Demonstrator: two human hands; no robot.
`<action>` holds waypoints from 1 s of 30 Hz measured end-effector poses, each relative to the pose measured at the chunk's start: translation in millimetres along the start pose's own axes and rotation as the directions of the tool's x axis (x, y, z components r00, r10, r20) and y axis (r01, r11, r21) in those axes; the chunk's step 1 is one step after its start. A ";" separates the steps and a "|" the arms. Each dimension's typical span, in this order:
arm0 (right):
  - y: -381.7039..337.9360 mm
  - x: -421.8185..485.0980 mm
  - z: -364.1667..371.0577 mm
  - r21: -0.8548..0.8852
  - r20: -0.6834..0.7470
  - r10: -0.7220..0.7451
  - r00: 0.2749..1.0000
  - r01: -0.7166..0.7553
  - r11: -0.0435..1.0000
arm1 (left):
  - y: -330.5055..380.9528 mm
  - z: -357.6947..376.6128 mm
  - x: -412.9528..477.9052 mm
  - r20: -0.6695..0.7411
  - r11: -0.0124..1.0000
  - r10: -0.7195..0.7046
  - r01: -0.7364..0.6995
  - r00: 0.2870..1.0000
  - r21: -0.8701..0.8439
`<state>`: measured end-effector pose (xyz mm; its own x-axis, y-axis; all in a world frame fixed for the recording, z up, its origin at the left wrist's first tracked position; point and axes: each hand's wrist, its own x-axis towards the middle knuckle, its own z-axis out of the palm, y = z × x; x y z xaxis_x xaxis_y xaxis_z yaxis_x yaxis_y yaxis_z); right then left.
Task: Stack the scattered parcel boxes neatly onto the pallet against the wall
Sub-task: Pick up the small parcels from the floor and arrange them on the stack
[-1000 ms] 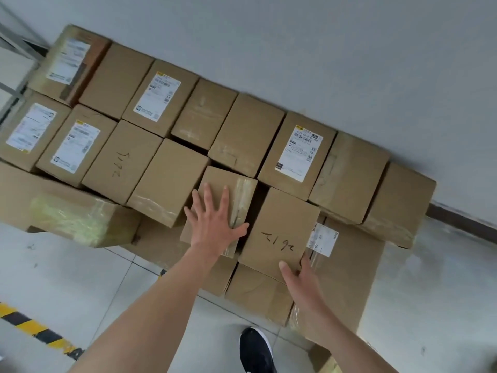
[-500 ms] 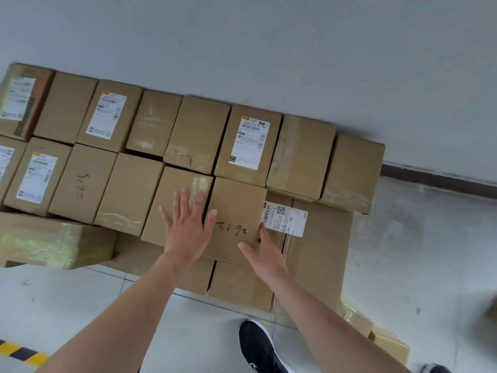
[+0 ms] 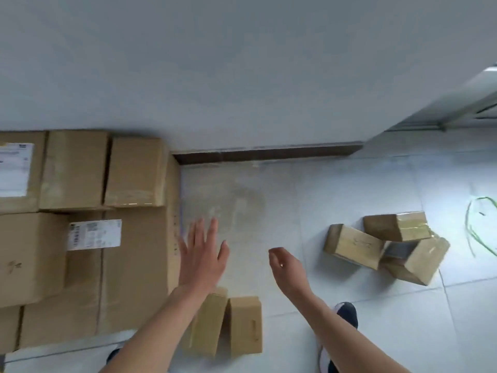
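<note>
We are holding the left hand (image 3: 203, 254) flat, fingers spread, just right of the stacked boxes (image 3: 80, 265) by the wall (image 3: 242, 76). The right hand (image 3: 286, 265) is hanging loosely curled, empty. 3 loose boxes (image 3: 352, 244) are lying at right, 2 small boxes (image 3: 246, 325) near.

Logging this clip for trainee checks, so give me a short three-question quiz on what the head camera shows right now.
1. True or false: the left hand and the right hand each grip a box.
2. How many loose boxes make up the cluster lying on the floor to the person's right? A) one B) three C) six
3. Fill in: the thin strap lying beyond that cluster is ____ in colour.

Key: 1 false, both hands hold nothing; 2 B; 3 green.
</note>
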<state>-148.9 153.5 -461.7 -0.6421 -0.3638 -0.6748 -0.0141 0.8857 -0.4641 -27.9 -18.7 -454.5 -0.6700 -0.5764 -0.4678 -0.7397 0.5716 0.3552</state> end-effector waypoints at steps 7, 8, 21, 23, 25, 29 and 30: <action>249.2 23.0 -181.8 -0.025 -0.197 0.234 0.952 -0.243 0.970 | 218.6 138.7 25.0 0.236 0.929 0.262 -0.311 0.936 0.201; 276.9 27.7 -200.1 0.003 -0.225 0.278 0.934 -0.285 0.959 | 243.7 158.1 29.6 0.263 0.905 0.291 -0.354 0.920 0.234; 450.5 169.6 -273.1 0.297 -0.408 0.549 0.729 -0.462 0.835 | 405.2 349.3 129.4 0.511 0.401 0.417 -0.657 0.751 0.639; 454.5 186.2 -263.4 0.260 -0.372 0.565 0.737 -0.501 0.825 | 399.8 360.8 138.9 0.536 0.405 0.381 -0.657 0.753 0.635; 458.7 195.7 -254.1 0.195 -0.374 0.576 0.727 -0.545 0.815 | 391.0 372.9 141.0 0.539 0.429 0.355 -0.646 0.763 0.631; 466.8 198.7 -243.4 0.184 -0.412 0.579 0.704 -0.558 0.809 | 382.6 391.2 133.1 0.512 0.454 0.378 -0.636 0.772 0.624; 467.8 198.0 -243.8 0.195 -0.413 0.578 0.704 -0.551 0.811 | 382.4 393.5 132.4 0.497 0.454 0.397 -0.636 0.771 0.624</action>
<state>-469.6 566.2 -672.5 -0.7766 0.3744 -0.5067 0.4918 0.8629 -0.1161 -374.8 353.5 -699.0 -0.7796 0.0727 -0.6221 0.1290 0.9906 -0.0460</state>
